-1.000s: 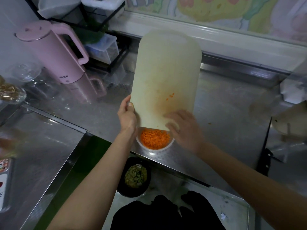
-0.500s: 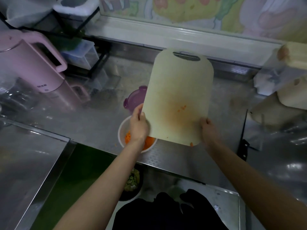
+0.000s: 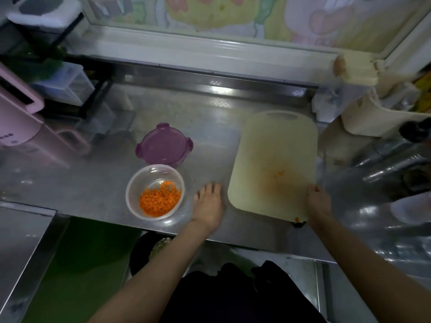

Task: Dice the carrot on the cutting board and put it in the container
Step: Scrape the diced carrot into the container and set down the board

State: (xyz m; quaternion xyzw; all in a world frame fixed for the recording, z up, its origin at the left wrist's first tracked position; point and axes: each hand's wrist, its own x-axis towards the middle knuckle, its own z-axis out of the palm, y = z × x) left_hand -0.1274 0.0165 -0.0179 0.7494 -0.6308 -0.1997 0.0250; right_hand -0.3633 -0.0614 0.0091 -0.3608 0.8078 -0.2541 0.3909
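Orange diced carrot (image 3: pixel 159 201) heaped in clear container (image 3: pixel 140 180), lower left of centre, purple lid (image 3: pixel 163 145) just beyond. Cutting board (image 3: pixel 275 148) flat on steel counter (image 3: pixel 105 178), right of centre, gripped at its near right edge by right hand (image 3: pixel 318 201); left hand (image 3: pixel 208 203) splayed and loose, holding nothing, between container and board. Probably transfer all but done. Next: sweep stray bits (image 3: pixel 278 174) off board into container.

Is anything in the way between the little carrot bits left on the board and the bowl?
Only the left hand, open between the board with the carrot bits and the bowl. The bowl's purple lid is off, behind it.
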